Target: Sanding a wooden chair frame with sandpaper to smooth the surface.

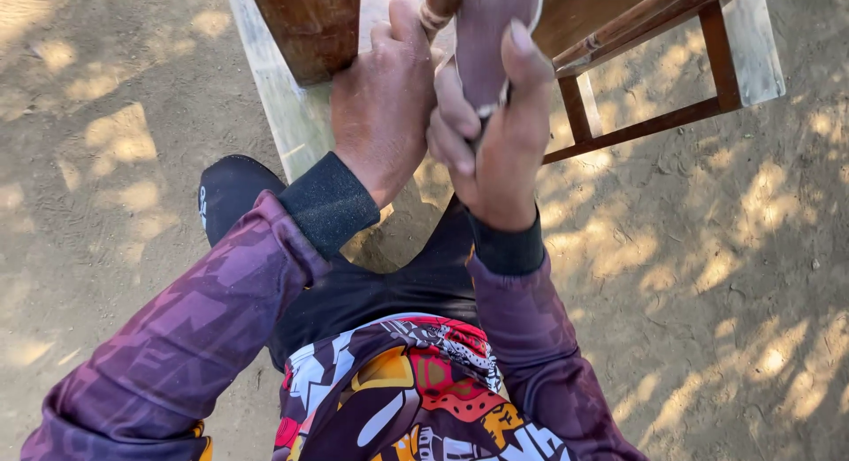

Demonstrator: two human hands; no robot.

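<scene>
Purple sleeves (190,337) reached up over dappled sandy ground (707,275), where the right hand (495,134) was clamped on a sheet of sandpaper (493,36) against a wooden chair frame (637,80), the left hand (385,98) gripped the wood beside it, and a black shoe (230,191) stood below.
</scene>
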